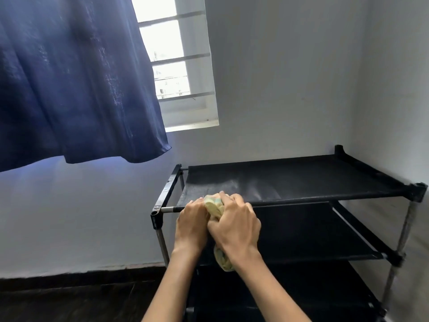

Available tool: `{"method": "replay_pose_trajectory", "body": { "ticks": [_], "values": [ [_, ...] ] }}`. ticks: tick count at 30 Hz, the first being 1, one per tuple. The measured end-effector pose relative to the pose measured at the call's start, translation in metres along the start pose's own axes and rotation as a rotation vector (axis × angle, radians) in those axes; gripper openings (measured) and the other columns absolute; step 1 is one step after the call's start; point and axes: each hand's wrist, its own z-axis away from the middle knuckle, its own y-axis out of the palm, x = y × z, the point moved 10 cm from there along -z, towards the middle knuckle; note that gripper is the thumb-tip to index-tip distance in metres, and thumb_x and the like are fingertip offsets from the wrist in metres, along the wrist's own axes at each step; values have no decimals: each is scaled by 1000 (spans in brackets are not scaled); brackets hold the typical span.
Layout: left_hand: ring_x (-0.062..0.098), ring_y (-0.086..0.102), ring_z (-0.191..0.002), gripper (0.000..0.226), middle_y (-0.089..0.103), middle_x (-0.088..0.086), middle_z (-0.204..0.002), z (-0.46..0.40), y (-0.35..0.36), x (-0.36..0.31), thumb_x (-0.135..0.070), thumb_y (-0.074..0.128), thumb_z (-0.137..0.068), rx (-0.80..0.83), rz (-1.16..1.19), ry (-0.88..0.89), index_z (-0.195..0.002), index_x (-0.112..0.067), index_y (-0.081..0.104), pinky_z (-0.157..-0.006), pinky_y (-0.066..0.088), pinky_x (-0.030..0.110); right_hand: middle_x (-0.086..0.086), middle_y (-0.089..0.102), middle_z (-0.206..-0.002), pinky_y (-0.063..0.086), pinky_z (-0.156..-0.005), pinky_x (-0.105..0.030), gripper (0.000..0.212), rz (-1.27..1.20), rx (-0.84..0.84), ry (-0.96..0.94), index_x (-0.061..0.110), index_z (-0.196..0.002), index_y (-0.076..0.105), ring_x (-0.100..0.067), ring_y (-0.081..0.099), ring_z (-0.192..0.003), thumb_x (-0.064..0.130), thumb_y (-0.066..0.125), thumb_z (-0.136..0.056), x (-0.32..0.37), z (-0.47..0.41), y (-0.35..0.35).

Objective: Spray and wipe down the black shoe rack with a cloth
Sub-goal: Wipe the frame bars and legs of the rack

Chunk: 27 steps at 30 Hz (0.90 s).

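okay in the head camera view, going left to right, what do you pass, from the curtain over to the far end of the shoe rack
Blue curtain → window → left hand → yellowish cloth, gripped by both hands → right hand → shoe rack's right front corner post.

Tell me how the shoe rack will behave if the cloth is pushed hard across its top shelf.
The top shelf looks like fabric stretched between rods, so it will probably sag under pressure. The rack, thin tubes with plastic corners, seems light and may wobble or slide. The cloth, bunched in the left hand and right hand, is floppy.
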Motion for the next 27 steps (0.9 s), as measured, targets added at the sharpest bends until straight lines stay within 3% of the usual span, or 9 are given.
{"method": "replay_pose_trajectory", "body": {
  "ticks": [4, 7, 11, 17, 19, 23, 27],
  "values": [
    [20, 64, -98, 20, 71, 0, -105, 4, -4, -1, -22, 56, -92, -104, 114, -1, -104, -23, 72, -77, 47, 31, 15, 59, -121, 52, -70, -35, 49, 49, -113, -81, 36, -130, 53, -22, 56, -95, 28, 49, -82, -19, 1, -10],
    [18, 64, -103, 24, 70, 1, -110, 2, -3, 1, -21, 63, -89, -117, 152, -25, -111, -21, 70, -87, 49, 32, 17, 62, -115, 50, -70, -33, 36, -14, -201, 89, 35, -120, 60, -22, 56, -97, 30, 56, -85, -58, -4, -35],
    [19, 65, -100, 21, 72, 1, -105, 7, -5, 3, -16, 67, -86, -215, 172, -34, -105, -17, 73, -85, 48, 28, 17, 62, -113, 48, -65, -31, 35, 12, -291, 201, 33, -116, 61, -20, 54, -95, 25, 54, -82, -75, 1, -48],
    [24, 63, -91, 11, 71, 4, -96, 8, 0, 8, -16, 65, -84, -259, 237, -105, -89, -12, 74, -67, 42, 28, 6, 62, -118, 49, -70, -33, 47, 71, -79, -161, 29, -122, 58, -22, 57, -99, 27, 43, -77, 6, 7, 7],
    [23, 63, -92, 14, 72, 5, -96, 7, 1, 12, -9, 64, -84, -269, 319, -121, -92, -11, 75, -72, 40, 24, 9, 64, -111, 47, -67, -33, 42, 88, -104, -183, 31, -118, 60, -23, 59, -92, 28, 45, -79, 3, 5, -2],
    [18, 61, -98, 21, 71, 5, -99, 8, 3, 14, 2, 66, -82, -293, 426, -153, -99, -8, 73, -86, 37, 11, 6, 65, -104, 46, -72, -32, 32, 96, -161, 33, 37, -119, 59, -24, 59, -96, 29, 51, -89, -54, -4, -47],
    [5, 54, -89, 21, 71, 2, -97, 12, 2, 11, 4, 66, -81, -350, 465, -122, -97, -8, 73, -100, 44, 35, 7, 64, -94, 37, -64, -30, 30, 93, -202, 213, 32, -117, 61, -20, 54, -95, 28, 48, -90, -100, -9, -75]
  ]
}}
